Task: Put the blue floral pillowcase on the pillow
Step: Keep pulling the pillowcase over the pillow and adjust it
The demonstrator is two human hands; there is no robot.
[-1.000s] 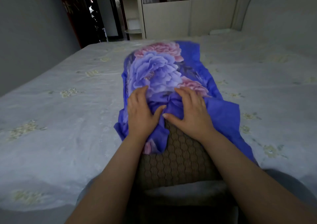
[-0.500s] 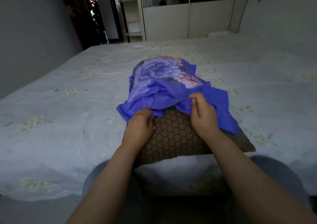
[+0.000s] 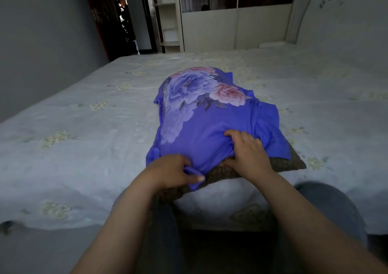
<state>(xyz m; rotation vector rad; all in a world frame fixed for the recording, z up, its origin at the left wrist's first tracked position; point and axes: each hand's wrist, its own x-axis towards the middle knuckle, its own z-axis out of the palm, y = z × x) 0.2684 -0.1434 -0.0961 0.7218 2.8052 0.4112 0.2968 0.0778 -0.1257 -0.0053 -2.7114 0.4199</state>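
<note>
The blue floral pillowcase (image 3: pixel 210 130) is being shown at the centre of the frame, drawn over most of the pillow (image 3: pixel 287 163), which is lying on the bed (image 3: pixel 84 147). Only a brown, honeycomb-patterned strip of the pillow is being left bare, along the near edge and at the lower right corner, just under the blue hem.

The hem is being pinched by the left hand (image 3: pixel 172 173) at the lower left of the pillow: the fingers are curled, and a fold of blue cloth is being held between thumb and fingers. The near edge on the other side is being gripped by the right hand (image 3: pixel 249 149), just right of centre, with the fingers bent on top of the fabric and the thumb tucked beneath the hem, against the brown pillow. The cloth is being bunched into wrinkles around both hands. A loose flap of pillowcase is being seen hanging wide at the right side, spread past the pillow's edge.

The printed flowers are being displayed at the far end, towards the upper middle of the frame. Broad stretches of pale bedcover are being seen left, right and beyond the pillow. The near edge of the bed is being met by the person's legs at the bottom of the frame. A wardrobe (image 3: pixel 231 28) is being seen beyond the bed at the top, with a dark doorway (image 3: pixel 126 21) at the upper left.
</note>
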